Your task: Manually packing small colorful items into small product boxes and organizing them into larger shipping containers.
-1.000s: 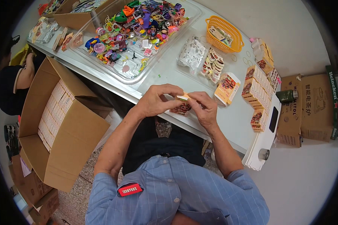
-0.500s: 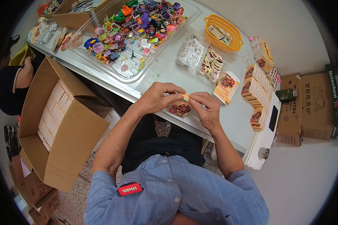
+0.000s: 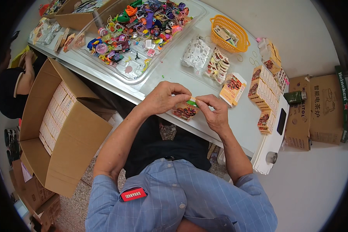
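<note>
Both hands hold a small printed carton at the front edge of the table. My left hand pinches its upper left part, fingers closed. My right hand grips the upper right corner between thumb and fingers. A green piece shows at the carton's top, just under a raised pale flap; the rest of the inside is hidden. Right of my hands lies a flattish orange-and-white carton. Beyond it are a tray of printed cards and a heap of small clear bags with white pieces.
A clear bin of colourful small toys stands at the back left. A yellow basket holds papers. Stacked small cartons line the right side. Left of the table, an open cardboard box holds packed cartons; a person sits beyond.
The carton's top has opened a little more, baring the green piece. My right hand has shifted slightly right. At the far left, the other person's arms have moved.
</note>
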